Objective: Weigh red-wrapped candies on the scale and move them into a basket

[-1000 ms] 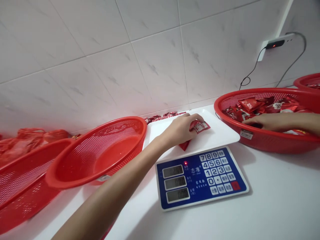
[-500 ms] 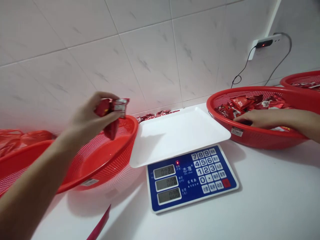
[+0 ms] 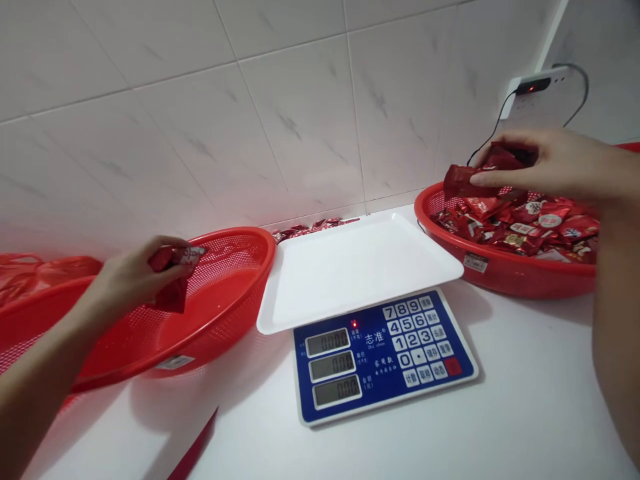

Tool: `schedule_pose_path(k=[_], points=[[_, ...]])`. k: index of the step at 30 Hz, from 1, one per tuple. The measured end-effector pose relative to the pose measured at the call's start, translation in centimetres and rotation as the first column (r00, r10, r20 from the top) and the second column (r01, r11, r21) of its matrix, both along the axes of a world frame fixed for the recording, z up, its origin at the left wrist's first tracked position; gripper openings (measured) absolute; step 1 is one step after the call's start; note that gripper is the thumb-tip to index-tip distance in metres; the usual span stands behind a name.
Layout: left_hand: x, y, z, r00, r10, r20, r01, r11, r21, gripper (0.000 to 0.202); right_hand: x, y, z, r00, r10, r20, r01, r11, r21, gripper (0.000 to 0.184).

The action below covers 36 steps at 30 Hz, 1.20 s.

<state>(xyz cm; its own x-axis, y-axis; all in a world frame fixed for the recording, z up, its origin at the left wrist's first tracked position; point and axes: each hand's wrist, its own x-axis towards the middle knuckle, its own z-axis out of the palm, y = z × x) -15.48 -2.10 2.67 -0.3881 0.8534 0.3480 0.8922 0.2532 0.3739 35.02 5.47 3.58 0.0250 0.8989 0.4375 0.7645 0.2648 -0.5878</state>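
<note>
My left hand (image 3: pixel 135 270) is closed around small red wrapped packets (image 3: pixel 173 293), held over the red mesh basket (image 3: pixel 240 243) on the left. At the right, my right hand (image 3: pixel 545 160) grips other red wrapped packets (image 3: pixel 463 180) above a second red basket (image 3: pixel 525 283), which is filled with loose red packets (image 3: pixel 525 233). Between the baskets stands a blue digital scale (image 3: pixel 380 393) with a bare white tray (image 3: pixel 355 273) on top. The scale's displays are lit with dim digits. My fingers partly hide the packets in both hands.
More red packets (image 3: pixel 315 230) lie behind the tray along the tiled wall. Red plastic bags (image 3: pixel 60 270) rest at the far left. A pink-red strip (image 3: pixel 195 443) lies near the front edge. A socket (image 3: pixel 540 90) with a plugged black adapter and cables is on the wall.
My right hand has risen out of the right basket with packets in it. My left hand has moved left and down over the left basket, still holding its packets.
</note>
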Motion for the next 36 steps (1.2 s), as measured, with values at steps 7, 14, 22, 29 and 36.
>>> schedule_pose_path(k=[7, 14, 22, 29, 36], points=[[-1.7, 0.6, -1.8, 0.986, -0.168, -0.002, 0.168, 0.986, -0.021, 0.022, -2.1, -1.2, 0.6, 0.988, 0.103, -0.111, -0.100, 0.994, 0.036, 0.014], [-1.8, 0.4, -1.6, 0.968, -0.166, -0.188, 0.186, 0.978, 0.092, 0.018, -1.8, -1.2, 0.4, 0.994, 0.044, -0.095, -0.042, 0.999, 0.023, 0.015], [2.2, 0.4, 1.3, 0.990, -0.138, -0.023, 0.140, 0.979, 0.151, 0.027, -4.8, -1.5, -0.4, 0.850, 0.377, -0.369, -0.405, 0.914, 0.002, 0.021], [16.3, -1.8, 1.0, 0.654, -0.752, 0.084, 0.705, 0.646, 0.293, 0.047, -10.5, -3.2, -1.5, 0.516, 0.573, -0.637, -0.740, 0.672, 0.004, 0.028], [21.0, 0.5, -0.6, 0.603, -0.779, 0.173, 0.659, 0.608, 0.442, 0.021, -10.2, -3.5, -1.6, 0.436, 0.629, -0.644, -0.798, 0.601, 0.046, 0.028]])
